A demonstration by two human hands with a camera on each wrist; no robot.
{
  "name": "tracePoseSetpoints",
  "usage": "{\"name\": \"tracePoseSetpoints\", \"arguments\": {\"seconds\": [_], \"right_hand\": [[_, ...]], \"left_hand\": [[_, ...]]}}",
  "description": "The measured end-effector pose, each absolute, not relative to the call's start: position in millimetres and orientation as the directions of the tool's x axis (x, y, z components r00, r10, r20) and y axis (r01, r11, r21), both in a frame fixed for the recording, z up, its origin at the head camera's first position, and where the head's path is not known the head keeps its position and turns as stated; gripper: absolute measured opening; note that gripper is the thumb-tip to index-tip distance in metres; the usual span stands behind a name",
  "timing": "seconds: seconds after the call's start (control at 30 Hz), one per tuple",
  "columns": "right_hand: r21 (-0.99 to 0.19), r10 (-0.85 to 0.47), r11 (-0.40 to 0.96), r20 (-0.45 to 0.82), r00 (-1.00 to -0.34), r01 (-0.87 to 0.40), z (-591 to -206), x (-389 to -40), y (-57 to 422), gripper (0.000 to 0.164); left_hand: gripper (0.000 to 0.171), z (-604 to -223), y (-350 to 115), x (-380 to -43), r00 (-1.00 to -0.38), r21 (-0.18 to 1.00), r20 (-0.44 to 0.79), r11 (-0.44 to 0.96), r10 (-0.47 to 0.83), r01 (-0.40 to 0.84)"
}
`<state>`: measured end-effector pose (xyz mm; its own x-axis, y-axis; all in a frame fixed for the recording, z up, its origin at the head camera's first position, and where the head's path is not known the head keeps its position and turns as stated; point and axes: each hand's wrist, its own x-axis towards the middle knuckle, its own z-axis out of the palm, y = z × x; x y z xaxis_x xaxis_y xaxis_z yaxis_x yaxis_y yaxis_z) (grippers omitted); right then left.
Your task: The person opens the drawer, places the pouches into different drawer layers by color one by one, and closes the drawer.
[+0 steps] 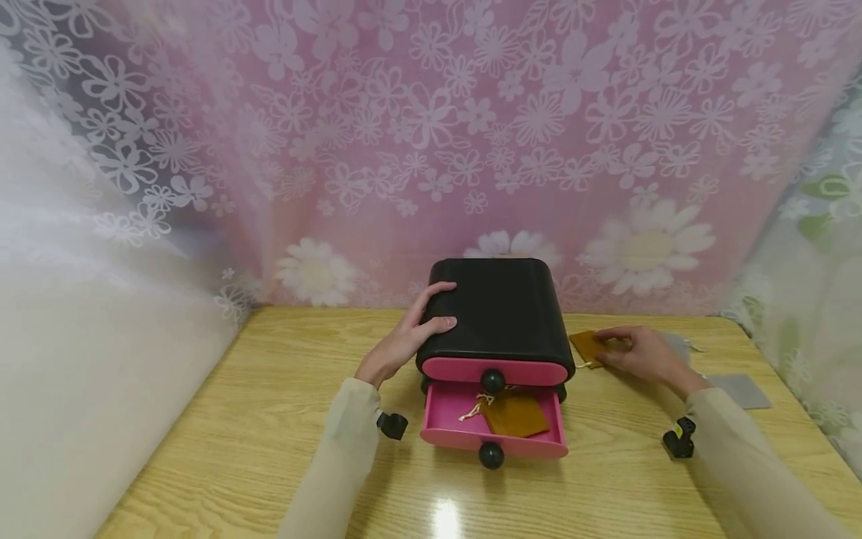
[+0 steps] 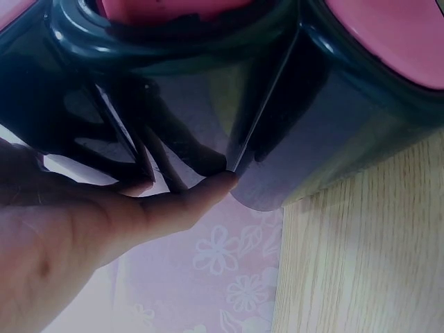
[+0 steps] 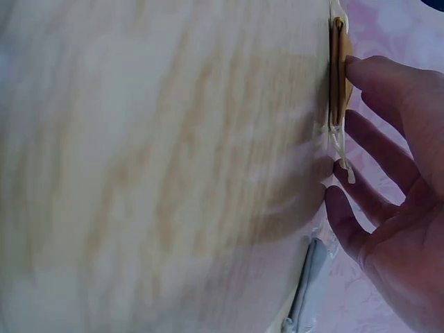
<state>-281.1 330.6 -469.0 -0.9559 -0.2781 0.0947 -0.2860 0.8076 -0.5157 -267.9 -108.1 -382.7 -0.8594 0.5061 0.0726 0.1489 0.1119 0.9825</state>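
A small black drawer unit (image 1: 498, 307) with pink drawer fronts stands on the table. Its lower pink drawer (image 1: 444, 408) is pulled out and bears a mustard drawstring pouch (image 1: 515, 415) with white cords. My left hand (image 1: 411, 329) rests against the unit's left side, thumb and fingertips on the black top; the left wrist view shows its fingers (image 2: 187, 205) fairly straight on the glossy shell. To the right of the unit, my right hand (image 1: 643, 355) touches another mustard pouch (image 1: 584, 346) lying flat. The right wrist view shows its fingers spread, with a fingertip on the pouch (image 3: 338, 76).
Grey pouches lie farther right: one (image 1: 741, 391) near the right forearm, another (image 1: 679, 344) partly behind the right hand. The upper drawer (image 1: 451, 370) is closed. Black round knobs stick out in front. A flowered pink curtain (image 1: 431, 150) hangs behind the table (image 1: 269, 419).
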Motion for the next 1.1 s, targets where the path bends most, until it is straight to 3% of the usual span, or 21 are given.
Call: {"name": "tracePoseSetpoints", "arguments": {"seconds": [0.63, 1.1], "right_hand": [[-0.513, -0.282, 0.804, 0.114, -0.953, -0.3, -467.5, -277.8, 331.4, 0.02], [-0.466, -0.304, 0.791, 0.264, -0.915, -0.397, -459.0, -254.5, 331.3, 0.015]], "left_hand": [[0.055, -382.2, -109.4, -269.1, -0.862, 0.981, 0.073, 0.122, 0.502, 0.154], [0.053, -382.9, -108.5, -267.4, -0.861, 0.981, 0.076, 0.118, 0.504, 0.156]]}}
